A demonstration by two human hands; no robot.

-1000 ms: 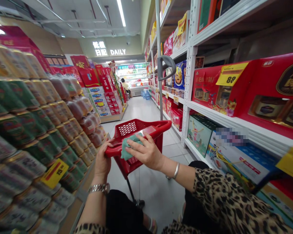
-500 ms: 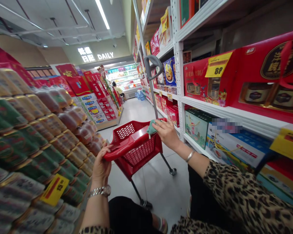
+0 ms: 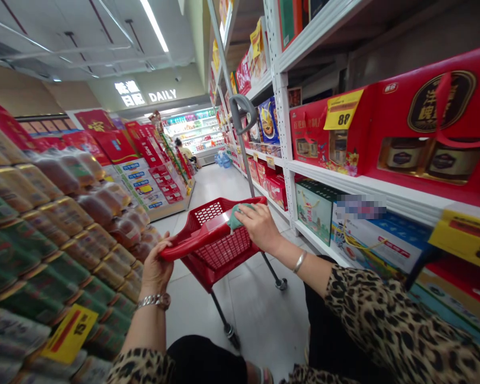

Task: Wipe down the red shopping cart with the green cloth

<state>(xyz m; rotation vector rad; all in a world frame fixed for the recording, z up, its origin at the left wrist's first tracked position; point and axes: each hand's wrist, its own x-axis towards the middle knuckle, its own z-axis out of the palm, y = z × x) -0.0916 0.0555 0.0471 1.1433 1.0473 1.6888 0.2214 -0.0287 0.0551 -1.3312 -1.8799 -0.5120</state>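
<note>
A red plastic shopping basket cart (image 3: 220, 248) on wheels stands tilted in the aisle in front of me, its grey pull handle (image 3: 242, 109) sticking up. My left hand (image 3: 157, 266), with a metal watch at the wrist, grips the near rim of the basket. My right hand (image 3: 259, 226) presses a teal cloth (image 3: 237, 215) against the basket's far right rim, fingers closed over it. A bracelet sits on that wrist, and a leopard-print sleeve covers the arm.
Stacked shrink-wrapped cans (image 3: 64, 224) with a yellow price tag (image 3: 69, 333) fill the left side. White shelving (image 3: 384, 189) on the right holds red gift boxes (image 3: 432, 122) and cartons. The tiled aisle floor (image 3: 264, 314) runs ahead to more displays, where a person (image 3: 182, 149) stands far off.
My right hand slid the cloth from the near rim across to the basket's far right rim. The basket shifted and tilted slightly. My left hand kept its grip on the rim.
</note>
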